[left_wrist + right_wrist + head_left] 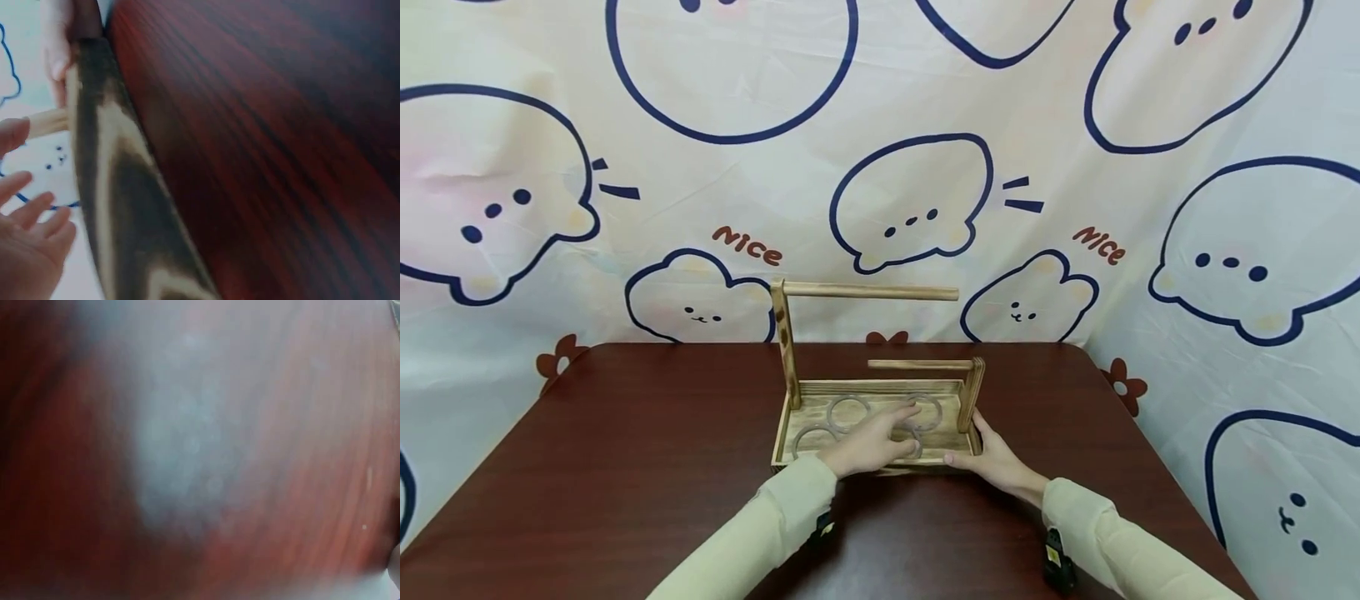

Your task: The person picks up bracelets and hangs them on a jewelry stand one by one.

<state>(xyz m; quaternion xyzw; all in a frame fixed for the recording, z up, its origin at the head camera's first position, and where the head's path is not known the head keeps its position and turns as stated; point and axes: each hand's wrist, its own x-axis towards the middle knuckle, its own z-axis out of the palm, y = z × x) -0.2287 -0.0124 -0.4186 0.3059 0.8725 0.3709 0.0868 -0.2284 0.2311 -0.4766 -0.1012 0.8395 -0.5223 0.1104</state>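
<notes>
On the table stands a wooden stand (786, 346) with a shallow tray base, a tall left post and a shorter right post, each bearing a horizontal rod. Several round grey outlines (829, 412) show in its base; whether they are loose rings or grooves I cannot tell. My left hand (872, 440) is over the base's front middle, and its loosely spread fingers appear in the left wrist view beside the dark-grained wooden side (125, 181). At the right end, my right hand (996, 462) grips the base, thumb at the front. The right wrist view is blurred.
The dark red-brown table (647, 450) runs around the stand. Behind it and at both sides hangs a pale cloth (910, 92) printed with cartoon outlines. A small dark device (1057, 560) sits at the right wrist, another (824, 525) at the left.
</notes>
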